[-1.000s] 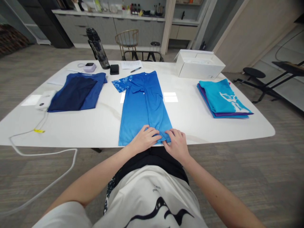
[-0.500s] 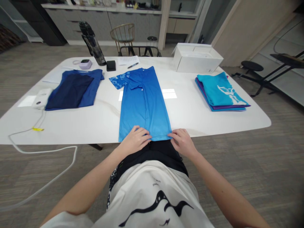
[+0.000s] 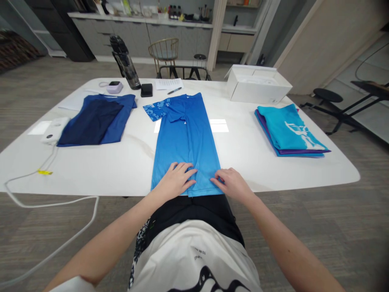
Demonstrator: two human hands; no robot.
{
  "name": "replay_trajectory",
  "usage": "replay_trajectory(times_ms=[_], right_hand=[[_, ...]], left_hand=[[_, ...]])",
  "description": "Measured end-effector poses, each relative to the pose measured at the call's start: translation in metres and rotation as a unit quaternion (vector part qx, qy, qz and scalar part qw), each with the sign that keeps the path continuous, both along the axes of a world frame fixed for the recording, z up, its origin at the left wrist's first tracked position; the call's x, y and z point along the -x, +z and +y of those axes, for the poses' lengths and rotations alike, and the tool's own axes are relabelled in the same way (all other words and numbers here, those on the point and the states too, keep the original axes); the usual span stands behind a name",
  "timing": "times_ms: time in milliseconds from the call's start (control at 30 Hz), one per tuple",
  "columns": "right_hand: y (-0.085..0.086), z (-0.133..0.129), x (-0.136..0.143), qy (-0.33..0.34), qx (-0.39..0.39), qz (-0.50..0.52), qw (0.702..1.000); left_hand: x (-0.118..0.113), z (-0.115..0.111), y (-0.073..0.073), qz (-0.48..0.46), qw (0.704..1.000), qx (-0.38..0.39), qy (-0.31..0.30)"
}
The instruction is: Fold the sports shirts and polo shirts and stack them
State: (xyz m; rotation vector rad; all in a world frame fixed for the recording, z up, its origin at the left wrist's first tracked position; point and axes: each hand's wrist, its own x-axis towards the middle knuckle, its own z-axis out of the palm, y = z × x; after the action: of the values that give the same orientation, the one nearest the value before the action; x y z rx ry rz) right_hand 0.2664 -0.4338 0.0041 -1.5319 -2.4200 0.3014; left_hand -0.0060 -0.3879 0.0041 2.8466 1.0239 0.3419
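Note:
A blue T-shirt (image 3: 176, 142), folded lengthwise, lies on the white table with its patterned short sleeve (image 3: 156, 109) pointing left. Its hem reaches the near table edge, in front of my body. My left hand (image 3: 176, 180) rests on the lower part of the shirt, fingers spread and holding nothing. At the shirt's lower right edge, my right hand (image 3: 232, 183) touches the fabric with thumb and bent fingertips, which stand slightly apart.
Dark blue folded clothes (image 3: 94, 121) lie left, beside a white power strip (image 3: 54, 130) with its cable. A turquoise and purple clothes stack (image 3: 294, 129) lies right, near a white box (image 3: 258, 87). A bottle (image 3: 126, 65), black wallet-like item (image 3: 146, 90) and pen (image 3: 174, 91) are at the back.
My hands have let go of the hem and now lie slightly higher on the shirt. The hem shows below them, and the camera view has tilted up a little.

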Motion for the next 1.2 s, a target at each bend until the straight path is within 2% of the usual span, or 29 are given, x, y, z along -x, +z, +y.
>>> replay_trajectory(times_ms=[133,267,400,533,667,767,900,1000,1067,1133,1200], right_hand=[[0.004,0.028,0.003,0.001,-0.003,0.000,1.000],[0.006,0.071,0.009,0.004,0.001,-0.012,1.000],[0.008,0.120,0.020,0.003,0.010,-0.005,1.000],[0.004,0.177,0.034,0.000,-0.032,0.007,0.999],[-0.009,0.241,0.049,-0.019,-0.064,0.014,0.998],[-0.022,0.275,0.059,-0.040,-0.049,-0.005,0.998],[-0.033,0.288,0.065,-0.045,-0.017,-0.058,0.997],[-0.033,0.286,0.065,-0.040,-0.019,-0.068,0.997],[-0.031,0.285,0.065,-0.037,-0.020,-0.067,0.997],[-0.029,0.284,0.065,-0.035,-0.021,-0.063,0.997],[-0.030,0.284,0.064,-0.037,-0.025,-0.054,0.998]], left_hand=[[0.001,0.020,0.001,0.005,1.000,-0.010,0.015],[0.004,0.055,-0.002,0.016,0.999,-0.020,0.034],[0.015,0.105,-0.008,0.018,0.994,-0.007,0.108],[0.027,0.159,-0.014,0.011,0.986,0.005,0.165],[0.022,0.207,-0.019,0.005,0.985,-0.003,0.170],[0.013,0.242,-0.019,0.011,0.978,-0.011,0.206],[0.021,0.299,-0.014,0.001,0.951,-0.010,0.309],[0.046,0.348,-0.008,-0.019,0.915,0.009,0.403],[0.064,0.375,-0.005,-0.036,0.886,0.050,0.460],[0.078,0.394,-0.004,-0.049,0.858,0.094,0.503],[0.087,0.403,-0.005,-0.048,0.841,0.112,0.527]])
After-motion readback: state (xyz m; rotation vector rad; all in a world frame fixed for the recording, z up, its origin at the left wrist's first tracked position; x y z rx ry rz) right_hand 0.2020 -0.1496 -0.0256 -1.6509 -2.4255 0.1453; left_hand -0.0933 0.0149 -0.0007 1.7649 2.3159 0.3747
